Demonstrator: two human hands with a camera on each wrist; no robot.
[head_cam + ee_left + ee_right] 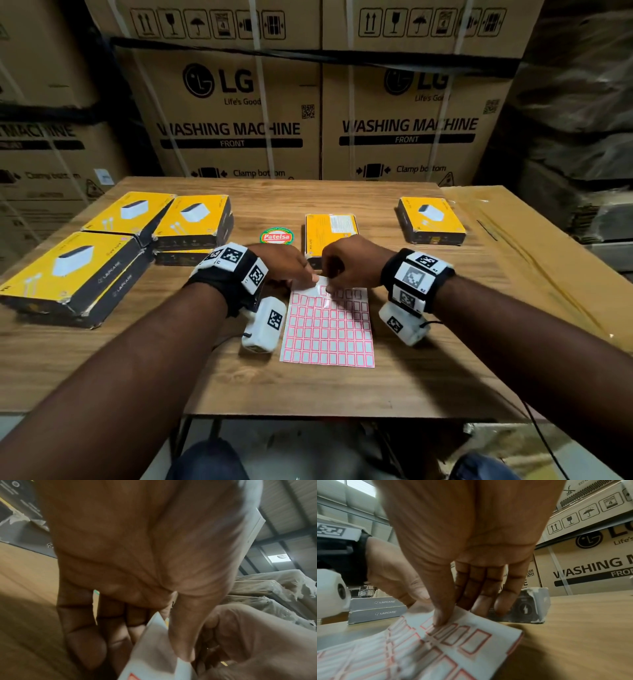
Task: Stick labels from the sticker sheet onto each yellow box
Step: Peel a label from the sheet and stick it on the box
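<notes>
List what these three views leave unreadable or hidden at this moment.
- Head view: both hands cover the far edge of the sticker sheet; whether a label has lifted is hidden.
- Left wrist view: left hand fills the frame; the sheet is blurred.
- Right wrist view: right hand hides most of the box behind it.
- Head view: print on the centre yellow box is too small.

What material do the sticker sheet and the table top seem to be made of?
Sticker sheet: thin, slightly glossy paper, probably; its far edge bends up under the left hand. Table top: wood or wood-look laminate, matte, showing grain lines.
</notes>
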